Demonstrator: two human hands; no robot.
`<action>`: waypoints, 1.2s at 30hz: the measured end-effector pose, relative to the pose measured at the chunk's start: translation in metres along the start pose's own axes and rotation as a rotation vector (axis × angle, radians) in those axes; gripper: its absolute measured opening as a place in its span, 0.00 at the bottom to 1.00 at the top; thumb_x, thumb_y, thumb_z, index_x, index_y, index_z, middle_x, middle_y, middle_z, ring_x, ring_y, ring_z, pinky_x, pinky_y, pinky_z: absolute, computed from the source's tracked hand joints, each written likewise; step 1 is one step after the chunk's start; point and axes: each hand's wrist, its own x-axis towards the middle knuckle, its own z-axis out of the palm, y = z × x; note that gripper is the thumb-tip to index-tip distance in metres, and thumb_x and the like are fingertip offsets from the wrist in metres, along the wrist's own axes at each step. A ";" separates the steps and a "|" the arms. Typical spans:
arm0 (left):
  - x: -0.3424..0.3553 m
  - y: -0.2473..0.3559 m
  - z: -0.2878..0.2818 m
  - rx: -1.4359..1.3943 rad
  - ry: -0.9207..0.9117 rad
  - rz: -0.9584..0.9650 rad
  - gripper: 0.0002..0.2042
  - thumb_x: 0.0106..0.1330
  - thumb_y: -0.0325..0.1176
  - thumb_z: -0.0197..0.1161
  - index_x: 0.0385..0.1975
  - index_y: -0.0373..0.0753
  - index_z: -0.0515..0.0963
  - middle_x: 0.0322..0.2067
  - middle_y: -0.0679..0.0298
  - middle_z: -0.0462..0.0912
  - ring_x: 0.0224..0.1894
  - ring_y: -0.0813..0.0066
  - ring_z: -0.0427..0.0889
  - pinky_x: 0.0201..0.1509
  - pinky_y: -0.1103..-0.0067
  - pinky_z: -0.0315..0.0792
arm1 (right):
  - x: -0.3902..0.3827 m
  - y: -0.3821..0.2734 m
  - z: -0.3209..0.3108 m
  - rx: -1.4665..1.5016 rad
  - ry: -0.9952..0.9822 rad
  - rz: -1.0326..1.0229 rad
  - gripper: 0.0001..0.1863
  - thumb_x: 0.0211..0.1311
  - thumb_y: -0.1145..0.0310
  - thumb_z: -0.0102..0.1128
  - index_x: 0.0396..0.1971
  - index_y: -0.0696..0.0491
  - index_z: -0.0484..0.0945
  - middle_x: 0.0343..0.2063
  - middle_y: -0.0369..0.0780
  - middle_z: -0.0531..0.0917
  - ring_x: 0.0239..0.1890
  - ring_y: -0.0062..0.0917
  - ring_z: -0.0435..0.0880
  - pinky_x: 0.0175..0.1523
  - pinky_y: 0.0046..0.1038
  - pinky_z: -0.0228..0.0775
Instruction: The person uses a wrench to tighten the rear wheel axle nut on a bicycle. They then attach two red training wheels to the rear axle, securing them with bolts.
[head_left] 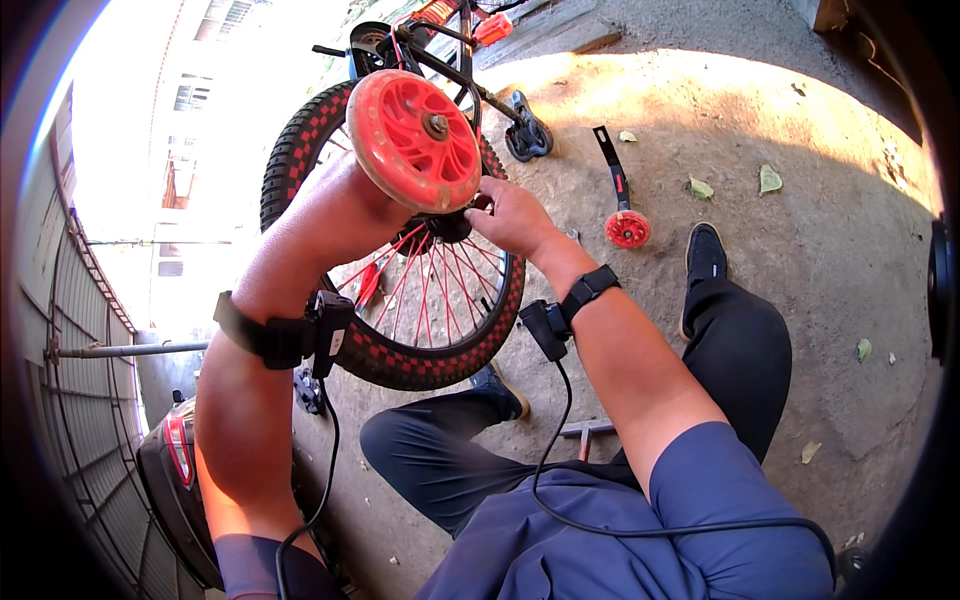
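A red training wheel [415, 140] with a clear rim is up at the bicycle's rear wheel [425, 365], whose tyre is checked black and red. My left hand [362, 195] is behind the training wheel, and its fingers are hidden there. At the rear hub [448, 228], my right hand [512, 215] has its thumb and fingers bent together beside the axle. Whatever small part it pinches is too small to make out. Red spokes [430, 290] fan out below the hub.
A second training wheel [628, 229] with its black bracket lies on the concrete to the right. Beyond the tyre is a pedal [528, 128]. A hammer-like tool [588, 428] rests between my legs. A dark vehicle [165, 470] stands at left; black cables [570, 527] trail from my wrists.
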 end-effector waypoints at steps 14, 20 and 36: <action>0.000 -0.008 0.003 0.005 0.044 0.074 0.14 0.64 0.30 0.63 0.50 0.39 0.79 0.46 0.52 0.85 0.49 0.51 0.83 0.52 0.64 0.78 | -0.003 -0.009 0.002 -0.200 0.054 0.072 0.19 0.64 0.51 0.61 0.41 0.53 0.82 0.36 0.49 0.87 0.43 0.45 0.85 0.47 0.42 0.77; 0.000 -0.005 0.000 -0.027 0.000 -0.013 0.15 0.65 0.30 0.66 0.52 0.39 0.80 0.51 0.57 0.84 0.54 0.62 0.82 0.60 0.69 0.74 | -0.001 -0.012 0.001 -0.323 0.072 0.111 0.21 0.66 0.48 0.54 0.37 0.51 0.84 0.36 0.49 0.87 0.43 0.46 0.85 0.49 0.43 0.77; 0.002 -0.004 -0.001 -0.052 -0.034 -0.057 0.17 0.65 0.29 0.66 0.54 0.39 0.79 0.53 0.57 0.83 0.56 0.63 0.80 0.63 0.69 0.72 | -0.003 -0.005 0.000 -0.294 -0.024 0.151 0.18 0.67 0.54 0.54 0.47 0.50 0.81 0.43 0.47 0.86 0.46 0.44 0.85 0.50 0.42 0.76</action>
